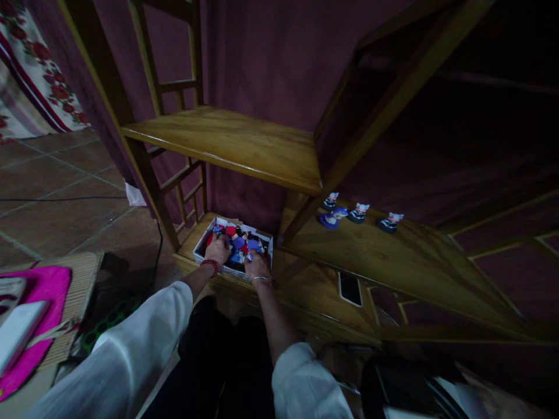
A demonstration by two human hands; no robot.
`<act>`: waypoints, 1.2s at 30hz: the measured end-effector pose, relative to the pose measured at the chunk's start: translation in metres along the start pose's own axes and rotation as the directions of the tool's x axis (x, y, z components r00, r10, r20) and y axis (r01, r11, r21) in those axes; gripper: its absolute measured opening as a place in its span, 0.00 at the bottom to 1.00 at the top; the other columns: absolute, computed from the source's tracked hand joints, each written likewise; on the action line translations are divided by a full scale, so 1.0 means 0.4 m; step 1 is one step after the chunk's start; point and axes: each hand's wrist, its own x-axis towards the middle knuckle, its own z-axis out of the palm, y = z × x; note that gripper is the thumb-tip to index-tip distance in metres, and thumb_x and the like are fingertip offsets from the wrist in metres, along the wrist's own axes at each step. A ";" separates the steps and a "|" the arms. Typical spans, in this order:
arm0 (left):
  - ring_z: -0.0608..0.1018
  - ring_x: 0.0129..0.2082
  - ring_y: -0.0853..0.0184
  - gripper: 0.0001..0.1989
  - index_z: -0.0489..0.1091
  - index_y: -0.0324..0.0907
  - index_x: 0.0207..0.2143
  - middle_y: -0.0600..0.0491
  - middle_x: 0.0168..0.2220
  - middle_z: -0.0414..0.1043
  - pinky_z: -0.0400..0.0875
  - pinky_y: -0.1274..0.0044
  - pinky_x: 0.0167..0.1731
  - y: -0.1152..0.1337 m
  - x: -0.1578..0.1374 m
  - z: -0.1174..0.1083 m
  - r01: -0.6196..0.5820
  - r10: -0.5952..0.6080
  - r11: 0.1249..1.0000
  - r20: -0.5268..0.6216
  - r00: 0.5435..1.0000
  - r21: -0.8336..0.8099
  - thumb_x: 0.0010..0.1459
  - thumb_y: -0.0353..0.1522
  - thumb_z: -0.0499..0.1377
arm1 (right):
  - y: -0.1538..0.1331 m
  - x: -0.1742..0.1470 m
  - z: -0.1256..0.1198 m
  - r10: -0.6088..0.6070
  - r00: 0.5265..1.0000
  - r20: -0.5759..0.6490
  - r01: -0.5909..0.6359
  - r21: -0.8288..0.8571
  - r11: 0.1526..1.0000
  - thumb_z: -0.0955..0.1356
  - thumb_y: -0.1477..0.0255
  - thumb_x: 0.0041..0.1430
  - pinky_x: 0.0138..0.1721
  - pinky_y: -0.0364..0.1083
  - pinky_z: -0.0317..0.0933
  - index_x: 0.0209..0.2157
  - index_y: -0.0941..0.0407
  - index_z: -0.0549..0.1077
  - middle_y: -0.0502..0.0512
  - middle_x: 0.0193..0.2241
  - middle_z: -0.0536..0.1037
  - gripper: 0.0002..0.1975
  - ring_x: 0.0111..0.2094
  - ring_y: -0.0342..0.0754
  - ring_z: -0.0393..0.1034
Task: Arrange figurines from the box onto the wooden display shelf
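A shallow white box (200,247) full of small red, blue, purple and black figurines (239,242) sits on the low wooden shelf in front of me. My left hand (217,249), with a red bead bracelet at the wrist, reaches over the box's left side. Its fingertips are down among the figurines and too dim to make out. At the box's front right, my right hand (257,267) has its fingers closed around a small white and blue figurine (250,256). A silvery bracelet circles that wrist.
On the shelf to the right stand several figurines: a purple one (334,217) and pink-and-white ones with dark bases (390,222). A phone (350,288) lies on the lower board. An upper shelf (227,137) overhangs the box. At left, a pink mat (48,308) carries a white object.
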 end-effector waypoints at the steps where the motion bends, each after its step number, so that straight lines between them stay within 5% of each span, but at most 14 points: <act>1: 0.74 0.38 0.64 0.12 0.65 0.42 0.41 0.46 0.46 0.63 0.66 0.74 0.37 -0.001 -0.001 0.001 -0.004 0.004 1.000 -0.017 1.000 -0.001 0.55 0.31 0.49 | 0.000 0.000 0.000 0.000 1.000 -0.002 0.000 -0.003 1.000 0.62 0.69 0.53 0.42 0.44 0.57 0.42 0.52 0.70 0.57 0.40 0.73 0.14 0.44 0.50 0.65; 9: 0.74 0.37 0.62 0.20 0.59 0.41 0.50 0.44 0.48 0.62 0.66 0.73 0.38 0.019 -0.026 -0.025 -0.050 0.050 0.999 -0.027 0.998 -0.001 0.52 0.29 0.51 | 0.012 -0.004 0.002 0.015 1.000 -0.003 -0.014 0.111 0.994 0.59 0.71 0.56 0.39 0.43 0.58 0.45 0.56 0.65 0.58 0.39 0.73 0.15 0.40 0.47 0.68; 14: 0.74 0.39 0.61 0.16 0.66 0.42 0.45 0.46 0.47 0.64 0.66 0.73 0.40 0.058 -0.054 -0.041 -0.029 0.029 0.999 0.004 1.000 0.015 0.53 0.30 0.50 | 0.011 -0.015 -0.021 -0.028 0.992 -0.124 0.052 0.194 0.980 0.60 0.71 0.54 0.39 0.40 0.58 0.41 0.54 0.68 0.53 0.37 0.74 0.12 0.38 0.45 0.68; 26: 0.71 0.45 0.63 0.17 0.67 0.37 0.45 0.45 0.45 0.69 0.61 0.76 0.46 0.123 -0.189 -0.110 -0.035 0.049 0.949 0.036 0.998 -0.313 0.51 0.26 0.52 | -0.072 -0.154 -0.119 0.010 0.975 -0.223 0.057 0.290 0.955 0.64 0.72 0.51 0.40 0.41 0.60 0.39 0.52 0.69 0.50 0.37 0.75 0.12 0.38 0.44 0.69; 36: 0.75 0.35 0.63 0.16 0.68 0.34 0.43 0.45 0.35 0.74 0.68 0.74 0.38 0.152 -0.305 -0.171 0.004 0.063 0.858 0.115 0.991 -0.513 0.50 0.25 0.53 | -0.074 -0.269 -0.162 0.048 0.967 -0.252 0.051 0.373 0.926 0.65 0.69 0.49 0.37 0.41 0.62 0.40 0.51 0.70 0.49 0.33 0.76 0.14 0.35 0.44 0.70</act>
